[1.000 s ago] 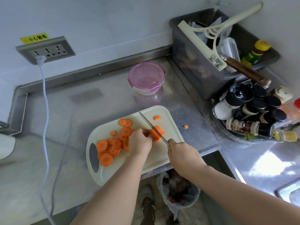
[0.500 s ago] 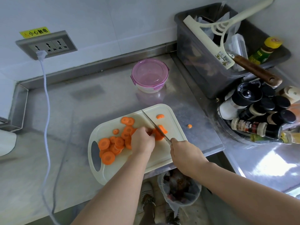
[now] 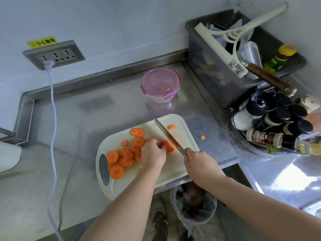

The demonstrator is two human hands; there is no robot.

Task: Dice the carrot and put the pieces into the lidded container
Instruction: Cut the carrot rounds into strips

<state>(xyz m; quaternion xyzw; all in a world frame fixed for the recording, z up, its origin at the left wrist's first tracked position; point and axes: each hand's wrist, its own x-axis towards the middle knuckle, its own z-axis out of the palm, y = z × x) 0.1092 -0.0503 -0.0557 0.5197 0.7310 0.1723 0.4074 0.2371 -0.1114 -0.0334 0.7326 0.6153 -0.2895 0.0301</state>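
Steel tabletop [image 3: 86,119], wall behind. Cutting board [image 3: 173,169] at front edge. Lidded container [image 3: 160,84] near back edge, lid on. Right hand [image 3: 199,164]: fingers clamped on knife [image 3: 166,134]. Left hand [image 3: 152,153]: fingers curled over carrot stub [image 3: 169,146] mid-board, blade just beside them. Slices [image 3: 121,159] heaped toward board's left end. Stray piece [image 3: 202,137] on tabletop beside board's right edge. Risk: stub rolls, blade nicks fingers; pieces skip off front edge.

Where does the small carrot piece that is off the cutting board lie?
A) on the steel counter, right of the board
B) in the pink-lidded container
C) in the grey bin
A: the carrot piece sits on the counter right of the cutting board, apart from it.
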